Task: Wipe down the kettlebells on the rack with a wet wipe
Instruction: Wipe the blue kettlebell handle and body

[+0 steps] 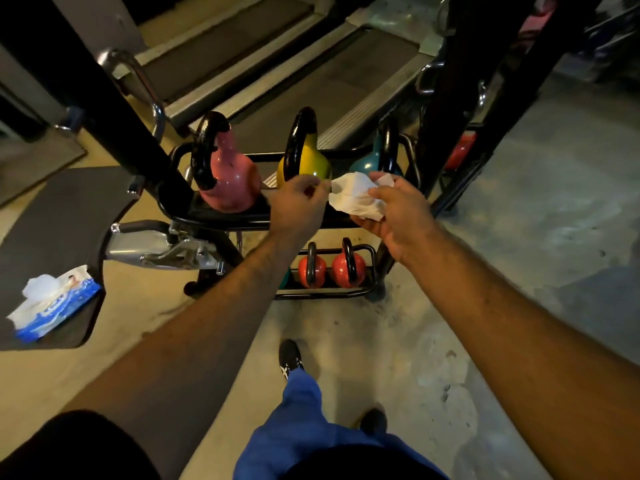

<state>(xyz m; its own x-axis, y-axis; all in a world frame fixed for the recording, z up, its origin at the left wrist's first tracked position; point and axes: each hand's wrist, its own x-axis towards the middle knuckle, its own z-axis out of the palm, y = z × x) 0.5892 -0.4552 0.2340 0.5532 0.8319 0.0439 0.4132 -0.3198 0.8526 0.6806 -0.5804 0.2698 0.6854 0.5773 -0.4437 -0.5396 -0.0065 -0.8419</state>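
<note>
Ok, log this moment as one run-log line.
phase: wipe prep | left hand: pinching wet wipe edge | right hand: holding wipe | wipe: off kettlebells, before yellow kettlebell | wipe pack: on bench

A crumpled white wet wipe (356, 197) is held above the black rack (221, 220). On the top shelf, pink (230, 178), yellow (308, 161) and teal (372, 159) kettlebells are stood upright; two red kettlebells (329, 270) are seen below, possibly touching.
</note>
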